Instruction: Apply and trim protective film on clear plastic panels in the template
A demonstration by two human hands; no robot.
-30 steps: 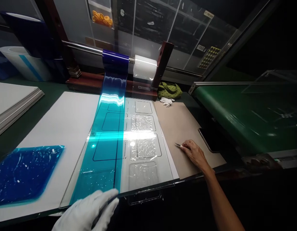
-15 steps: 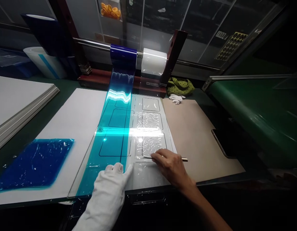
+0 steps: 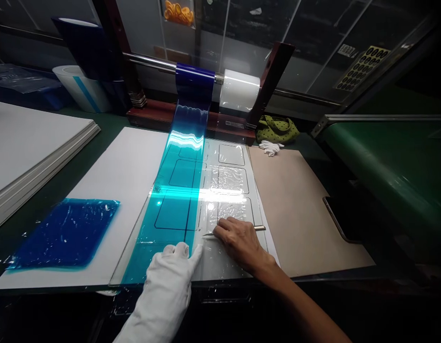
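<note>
My left hand [image 3: 170,274], in a white glove, presses on the near end of a see-through blue film strip [image 3: 175,209]. Its thumb points away from the fingers, toward the middle of the clear sheet. My bare right hand [image 3: 240,240] grips a slim metal craft knife [image 3: 259,228], its pointed tip facing left, close to the strip's right edge. Beneath both hands lies the clear sheet [image 3: 225,259], over black rounded outlines. Two wrinkled clear film pieces [image 3: 228,180] sit on the right column, the nearer one partly behind my right hand.
The strip runs up to a dark blue roll [image 3: 195,83] on a metal rod, beside a white roll [image 3: 240,90]. A dark blue film piece [image 3: 68,233] lies left on white board. Brown board [image 3: 299,205] and a phone [image 3: 340,221] are right. White boards [image 3: 35,143] are stacked left.
The view has shifted, so the scene sits farther right. My right hand has moved left with the knife, bringing its tip nearer the blue strip. My left hand stays on the strip.
</note>
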